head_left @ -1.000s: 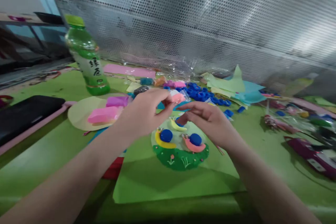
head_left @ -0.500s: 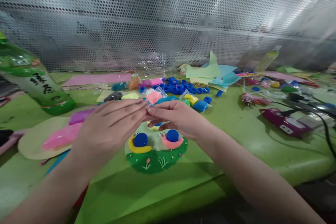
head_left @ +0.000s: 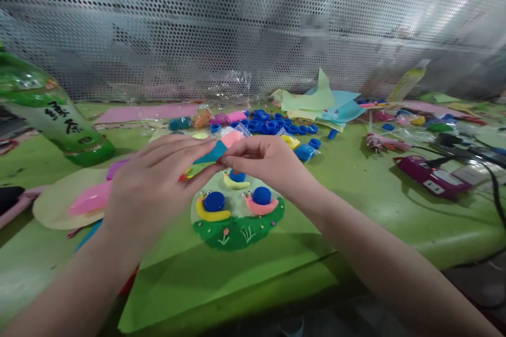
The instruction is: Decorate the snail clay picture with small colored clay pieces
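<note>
My left hand (head_left: 158,179) and my right hand (head_left: 264,163) meet fingertip to fingertip just above a clay picture (head_left: 237,216). That picture is a pale round disc with green clay grass, a yellow snail and a pink snail with blue shells, and a smaller yellow snail behind. Both hands pinch together at one spot; what they hold is too small to make out. The disc lies on a green paper sheet (head_left: 205,279). Behind my fingers lie a teal piece (head_left: 211,154) and a pink clay packet (head_left: 231,138).
A green drink bottle (head_left: 51,110) leans at the left. Pink clay slabs (head_left: 89,200) rest on a cream disc. Blue rings (head_left: 272,126), clay packets and coloured paper (head_left: 320,105) crowd the back. A purple device (head_left: 430,179) with cables is at the right. Perforated metal wall behind.
The view has swung right, sliding the bottle towards the left edge. My hands came together from a small gap into a shared pinch above the snails.
</note>
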Demonstrator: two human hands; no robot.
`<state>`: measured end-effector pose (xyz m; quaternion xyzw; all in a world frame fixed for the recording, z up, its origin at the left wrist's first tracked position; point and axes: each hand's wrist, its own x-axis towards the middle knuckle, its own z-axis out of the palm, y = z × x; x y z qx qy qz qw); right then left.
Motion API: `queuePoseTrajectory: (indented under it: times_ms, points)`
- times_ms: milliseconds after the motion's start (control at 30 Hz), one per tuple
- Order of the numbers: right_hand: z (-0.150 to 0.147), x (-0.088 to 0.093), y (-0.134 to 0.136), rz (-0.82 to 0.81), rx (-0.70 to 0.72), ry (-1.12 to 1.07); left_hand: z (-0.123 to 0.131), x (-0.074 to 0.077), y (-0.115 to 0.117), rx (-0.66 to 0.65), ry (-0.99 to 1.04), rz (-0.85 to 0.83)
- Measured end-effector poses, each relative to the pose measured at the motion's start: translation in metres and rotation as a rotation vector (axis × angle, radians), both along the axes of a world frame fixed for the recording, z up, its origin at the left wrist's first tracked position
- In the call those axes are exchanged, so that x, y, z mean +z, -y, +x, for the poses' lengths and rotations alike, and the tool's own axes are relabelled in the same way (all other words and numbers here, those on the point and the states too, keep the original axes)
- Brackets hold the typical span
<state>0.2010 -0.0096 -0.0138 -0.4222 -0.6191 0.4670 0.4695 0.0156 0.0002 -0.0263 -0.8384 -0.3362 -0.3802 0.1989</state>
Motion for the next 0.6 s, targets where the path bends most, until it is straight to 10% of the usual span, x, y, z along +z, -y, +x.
queuePoseTrajectory:
  times_ms: [600]
  points:
    - [-0.003, -0.004, 0.022, 0.639, -0.130, 0.652, -0.015, 0.023, -0.007, 0.213, 0.091, -0.202]
